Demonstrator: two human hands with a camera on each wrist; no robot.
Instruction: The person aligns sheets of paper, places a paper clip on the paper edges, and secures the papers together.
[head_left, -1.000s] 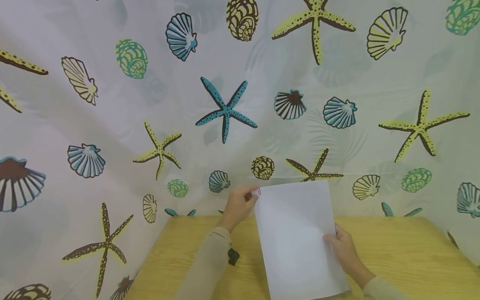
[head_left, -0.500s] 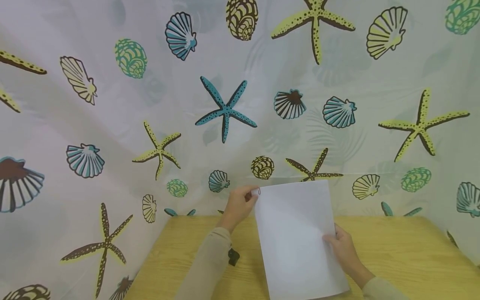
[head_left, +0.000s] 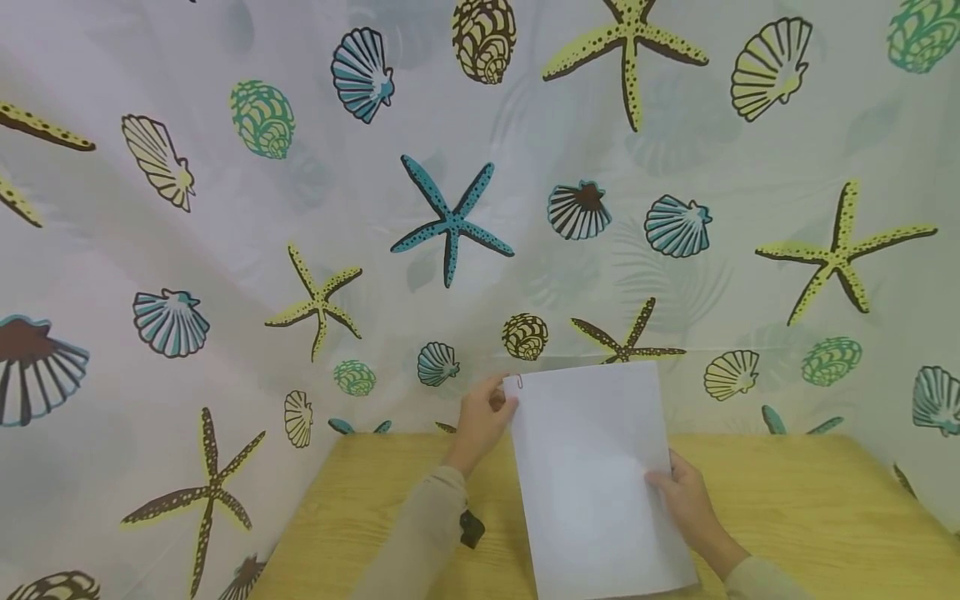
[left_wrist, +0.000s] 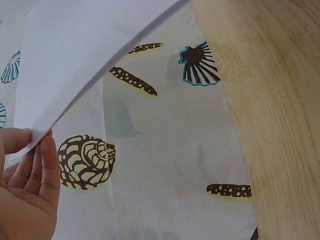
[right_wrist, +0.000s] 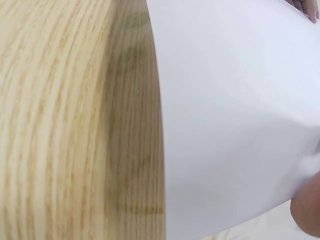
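Observation:
White paper [head_left: 592, 483], seemingly more than one sheet by its edge in the left wrist view, is held up at a tilt above the table. A small paper clip [head_left: 520, 381] sits on its top left corner. My left hand [head_left: 480, 423] is at that corner, just left of the clip; in the left wrist view its thumb and fingers pinch the paper edge. My right hand [head_left: 686, 498] grips the right edge, thumb on the front face and the other fingers behind, hidden. In the right wrist view only part of that hand [right_wrist: 307, 207] shows beside the paper.
A light wooden table [head_left: 795, 508] lies beneath the paper. Behind and at both sides hangs a white curtain [head_left: 525, 283] printed with shells and starfish. A small black object [head_left: 472, 529] shows beside my left sleeve, partly covered by it.
My left hand has shifted slightly down at the paper's corner, its fingers a bit lower, and the clip shows more clearly. The black object moved down with that wrist. Right hand and paper stay put.

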